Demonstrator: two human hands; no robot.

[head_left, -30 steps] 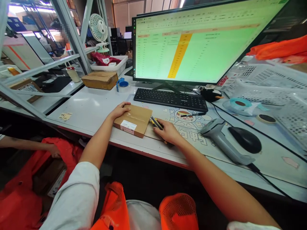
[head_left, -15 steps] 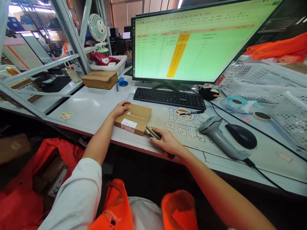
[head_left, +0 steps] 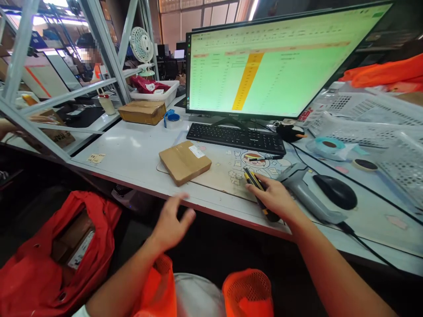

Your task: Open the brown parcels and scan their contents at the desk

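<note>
A flat brown cardboard box (head_left: 185, 164) with a white label lies on the desk, partly on the printed desk mat (head_left: 224, 176). My left hand (head_left: 172, 220) is off the box, in front of the desk's edge, thumb and fingers apart and holding nothing. In my right hand (head_left: 272, 196) is a yellow and black utility knife (head_left: 254, 179), its front end pointing up and left over the mat. The grey barcode scanner (head_left: 310, 193) lies just right of that hand.
A monitor (head_left: 264, 75) and black keyboard (head_left: 234, 137) stand behind the box. The mouse (head_left: 334, 191) is beside the scanner. Another brown box (head_left: 142, 112) and a blue tape roll (head_left: 172, 119) sit at the back left. A red bag (head_left: 102, 237) with boxes is below, left.
The box has turned, its label now toward the back right. My left hand has let go and drawn back toward me. The knife in my right hand has moved right, away from the box.
</note>
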